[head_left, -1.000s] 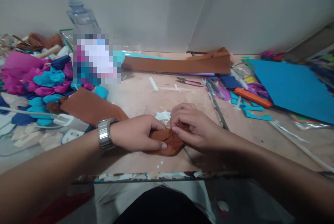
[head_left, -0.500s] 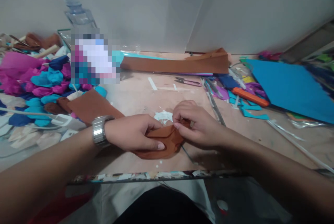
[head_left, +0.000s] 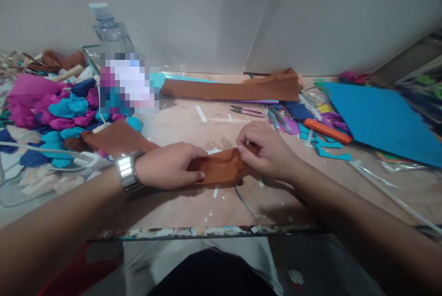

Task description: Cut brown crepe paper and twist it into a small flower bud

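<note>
A strip of brown crepe-like paper [head_left: 219, 167] stretches between my two hands, just above the worktable. My left hand [head_left: 171, 165], with a metal watch at the wrist, grips it with the thumb on top and the fingers behind. At its right end my right hand [head_left: 264, 151] pinches the edge between thumb and fingertips. Past my left wrist, more brown paper [head_left: 119, 137] extends to the left; whether it is the same strip is hidden by my hand. White scraps [head_left: 214, 151] show just behind the held strip.
Pink, blue and brown paper bundles [head_left: 69, 107] are heaped at the left, near a clear bottle [head_left: 112, 31]. Behind lie a long brown strip [head_left: 228, 89] and small snips [head_left: 247, 112]. An orange cutter [head_left: 328, 131] and a blue sheet [head_left: 386, 121] lie at the right.
Both hands have moved slightly away from the table's front edge. The brown strip, bunched and curved before, is now drawn out straighter between them, with my left hand farther left.
</note>
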The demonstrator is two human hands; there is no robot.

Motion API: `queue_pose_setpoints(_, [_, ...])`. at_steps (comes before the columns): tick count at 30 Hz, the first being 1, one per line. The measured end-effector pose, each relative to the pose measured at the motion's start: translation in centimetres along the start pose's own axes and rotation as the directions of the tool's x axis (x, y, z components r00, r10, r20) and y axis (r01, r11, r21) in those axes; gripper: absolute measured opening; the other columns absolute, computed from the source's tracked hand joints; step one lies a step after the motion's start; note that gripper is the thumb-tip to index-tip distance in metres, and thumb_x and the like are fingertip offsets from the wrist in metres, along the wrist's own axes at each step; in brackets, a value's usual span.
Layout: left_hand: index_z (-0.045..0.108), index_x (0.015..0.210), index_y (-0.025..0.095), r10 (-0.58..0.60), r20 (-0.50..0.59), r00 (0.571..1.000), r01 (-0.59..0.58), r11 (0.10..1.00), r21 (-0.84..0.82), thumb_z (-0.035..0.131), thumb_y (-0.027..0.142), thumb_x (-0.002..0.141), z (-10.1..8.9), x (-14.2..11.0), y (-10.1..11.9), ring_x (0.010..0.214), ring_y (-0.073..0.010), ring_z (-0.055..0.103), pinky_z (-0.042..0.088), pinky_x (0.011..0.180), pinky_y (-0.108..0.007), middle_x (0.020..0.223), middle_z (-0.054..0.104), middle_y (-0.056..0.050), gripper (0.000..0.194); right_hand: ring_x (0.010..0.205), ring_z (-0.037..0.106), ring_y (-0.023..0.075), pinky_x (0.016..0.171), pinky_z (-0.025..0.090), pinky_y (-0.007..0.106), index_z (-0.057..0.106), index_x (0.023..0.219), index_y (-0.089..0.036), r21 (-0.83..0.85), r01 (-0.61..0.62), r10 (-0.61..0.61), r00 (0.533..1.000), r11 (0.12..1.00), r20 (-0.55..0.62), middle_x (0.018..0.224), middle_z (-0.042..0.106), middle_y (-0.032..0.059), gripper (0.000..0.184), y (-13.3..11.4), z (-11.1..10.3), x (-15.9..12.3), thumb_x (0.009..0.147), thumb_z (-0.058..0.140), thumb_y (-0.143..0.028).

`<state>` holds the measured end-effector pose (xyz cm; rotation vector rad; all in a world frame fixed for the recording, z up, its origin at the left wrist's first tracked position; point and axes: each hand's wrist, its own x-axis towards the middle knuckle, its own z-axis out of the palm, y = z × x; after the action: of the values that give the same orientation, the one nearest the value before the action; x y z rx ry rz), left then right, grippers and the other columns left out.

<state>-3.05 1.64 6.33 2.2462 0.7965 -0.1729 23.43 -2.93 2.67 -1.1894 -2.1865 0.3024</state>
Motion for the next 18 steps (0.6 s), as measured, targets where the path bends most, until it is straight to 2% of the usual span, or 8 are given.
queue_pose_setpoints(4, [0.071,0.109,0.018,-0.044,-0.032,0.999,0.046,0.996,0.075,0.067,0.035,0.086,-1.0,-0.5,0.7,0.067,-0.0169,0.061,0.038,0.061,-0.027,0.085,0.074,-0.003,0.029,0.074,0.056,0.0223,0.075,0.039,0.038,0.055,0.074,-0.022,-0.083,0.011,-0.018,0.996,0.996,-0.086,0.074,0.062,0.0039,0.011,1.0,-1.9,0.6,0.084,0.056,-0.02])
queue_pose_setpoints(8, [0.07,0.098,0.018,-0.136,-0.07,0.988,0.146,0.973,0.178,0.069,0.037,0.083,-1.8,-1.2,1.4,0.066,-0.0181,0.062,0.038,0.06,-0.028,0.083,0.074,-0.004,0.024,0.072,0.056,0.023,0.071,0.039,0.038,0.056,0.074,-0.023,-0.168,-0.04,0.013,0.987,0.985,-0.161,0.073,0.064,0.0048,0.013,1.8,-4.0,0.9,0.086,0.057,-0.023])
queue_pose_setpoints(11, [0.072,0.102,0.02,-0.176,-0.124,0.977,0.199,0.957,0.21,0.068,0.038,0.084,-2.9,-2.0,1.3,0.076,-0.021,0.066,0.041,0.064,-0.028,0.095,0.077,-0.006,0.026,0.072,0.058,0.0242,0.07,0.038,0.039,0.057,0.074,-0.023,-0.203,-0.091,0.048,0.977,0.975,-0.208,0.073,0.064,0.0056,0.014,2.1,-5.3,0.9,0.088,0.057,-0.026])
queue_pose_setpoints(14, [0.073,0.108,0.021,-0.161,-0.15,0.976,0.188,0.963,0.192,0.068,0.038,0.086,-4.7,-3.3,0.8,0.086,-0.0217,0.068,0.045,0.071,-0.027,0.103,0.078,-0.004,0.028,0.072,0.059,0.024,0.068,0.039,0.038,0.057,0.075,-0.024,-0.196,-0.116,0.065,0.966,0.974,-0.25,0.074,0.065,0.0057,0.015,2.3,-6.0,0.8,0.089,0.057,-0.028])
queue_pose_setpoints(16, [0.073,0.103,0.019,-0.182,-0.141,0.973,0.208,0.958,0.197,0.069,0.038,0.088,-6.0,-4.6,0.5,0.079,-0.0184,0.067,0.043,0.064,-0.024,0.095,0.077,-0.003,0.024,0.072,0.059,0.0235,0.067,0.039,0.038,0.058,0.075,-0.024,-0.188,-0.129,0.077,0.962,0.974,-0.262,0.074,0.065,0.0053,0.014,2.3,-6.3,0.8,0.089,0.058,-0.027])
queue_pose_setpoints(18, [0.071,0.093,0.018,-0.249,-0.121,0.961,0.268,0.944,0.19,0.069,0.037,0.09,-7.1,-6.2,-0.1,0.064,-0.0126,0.059,0.036,0.056,-0.021,0.075,0.072,0.001,0.02,0.071,0.059,0.0232,0.067,0.04,0.037,0.058,0.075,-0.024,-0.177,-0.138,0.087,0.96,0.974,-0.267,0.074,0.066,0.0052,0.014,2.4,-6.5,0.8,0.088,0.058,-0.026])
